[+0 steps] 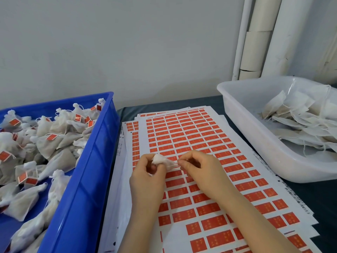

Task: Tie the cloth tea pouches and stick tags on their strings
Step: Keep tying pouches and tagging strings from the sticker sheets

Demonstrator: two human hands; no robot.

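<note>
Far to the left of the fingers, a blue crate (87, 170) holds a heap of finished pouches (47, 143), necks gathered and red tags already on their strings. The tags carry pale marks too small to read.

Just right of the crate, the left hand (145, 179) has its fingers (145, 159) curled round a white pouch (159, 159), which sticks out above the knuckles. A thin string (173, 164) runs from the pouch's neck across the short gap to the right hand (200, 168), whose thumb and fingertips (182, 164) pinch it. Both hands hover over the sticker sheets (224, 179) lying directly beneath them.

The step in hand looks like the tying: the string is drawn out sideways to close the neck, and no tag shows on it yet. The next move probably calls for finishing the knot, then freeing the right fingertips to peel a red sticker from the rows just below and fold it over the string.

Along the sheets' white margins run lines of small print and bar marks, none legible.

Well to the right of the fingers, a white tub (242, 128) holds flat pouches (306, 123) with loose strings, apparently waiting their turn.
</note>
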